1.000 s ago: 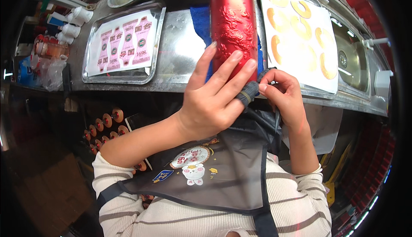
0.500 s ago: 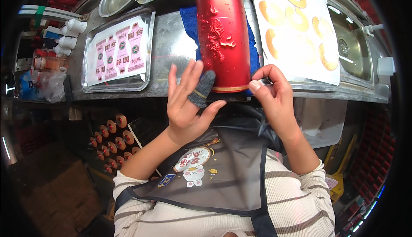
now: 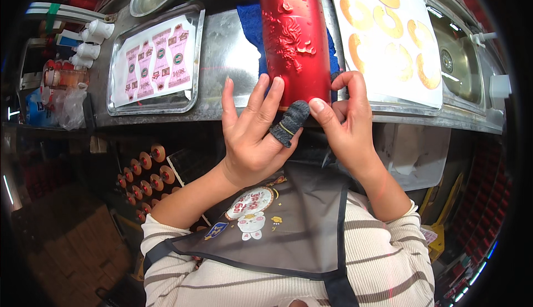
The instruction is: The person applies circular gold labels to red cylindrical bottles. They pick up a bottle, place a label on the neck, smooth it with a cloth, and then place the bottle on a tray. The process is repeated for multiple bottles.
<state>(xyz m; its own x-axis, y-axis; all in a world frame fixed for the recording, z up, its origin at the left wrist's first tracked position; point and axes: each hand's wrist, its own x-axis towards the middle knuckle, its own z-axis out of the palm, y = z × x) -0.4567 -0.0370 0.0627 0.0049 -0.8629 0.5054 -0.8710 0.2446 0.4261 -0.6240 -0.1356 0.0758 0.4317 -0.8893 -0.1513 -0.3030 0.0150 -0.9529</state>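
Note:
A red bottle with a raised dragon-like relief and water drops lies on a blue cloth, its base toward me. My left hand is at the base's left side, fingers spread. A grey knitted cover on its index finger presses at the bottom rim; the thumb is mostly hidden below. On the other side, my right hand has its thumb on the rim and its bent index finger along the bottle's side, gripping the base corner. A dark cover shows at that index fingertip. The rim between the hands is mostly hidden.
Left of the bottle, a metal tray holds pink printed labels. At right, a white sheet carries several gold crescent-shaped stickers. A sink lies beyond. Several round copper-coloured pieces stand below the bench.
My left index finger has come down from the bottle's side to its bottom rim. My right thumb has moved left and up onto the rim, covering the gold band there.

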